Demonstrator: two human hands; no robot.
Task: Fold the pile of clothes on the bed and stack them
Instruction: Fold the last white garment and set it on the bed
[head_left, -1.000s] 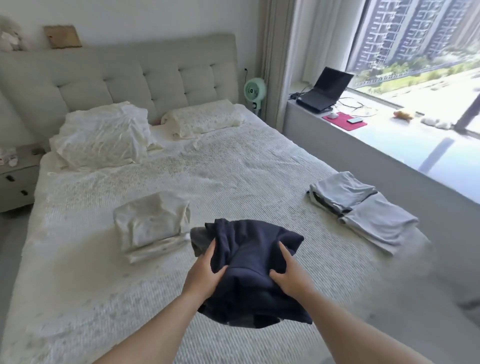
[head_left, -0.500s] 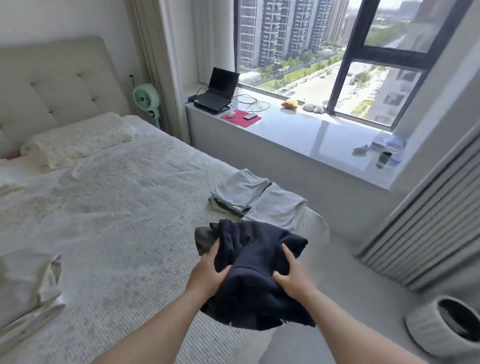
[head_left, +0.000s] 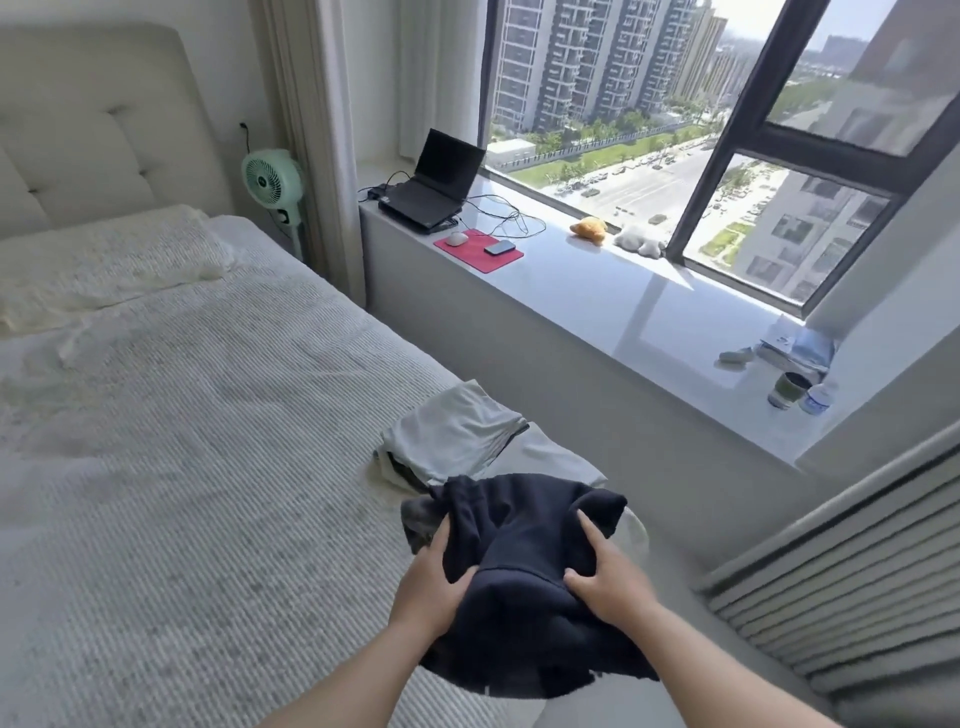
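Low in the middle of the frame, I hold a bundled navy garment (head_left: 524, 582) up off the bed (head_left: 182, 467) with both hands. My left hand (head_left: 431, 587) grips its left side, thumb pressed over the top of the cloth and fingers curled underneath where I cannot see them. My right hand (head_left: 608, 587) clasps the right side, forefinger stretched up along the fabric and thumb pinching in toward the centre fold. A scrap of grey lining (head_left: 418, 517) pokes out at the garment's upper left edge, and its lower hem hangs loose below my wrists. Just above the garment in the frame, near the right edge of the bed, lies a folded pale grey stack (head_left: 457, 436), partly hidden by the navy cloth. A pillow (head_left: 104, 265) sits at the left edge of the frame, below the padded headboard (head_left: 93, 130) in the upper left. A green fan (head_left: 271, 176) stands beside the headboard. Along the window sill (head_left: 597, 312) in the upper middle are an open laptop (head_left: 431, 182), a red mat (head_left: 478, 250) carrying a mouse (head_left: 457, 238) and a phone (head_left: 500, 247), and two soft toys (head_left: 589, 228). Toward the right edge, a cup (head_left: 788, 389) and a bottle (head_left: 818, 397) stand on the sill.
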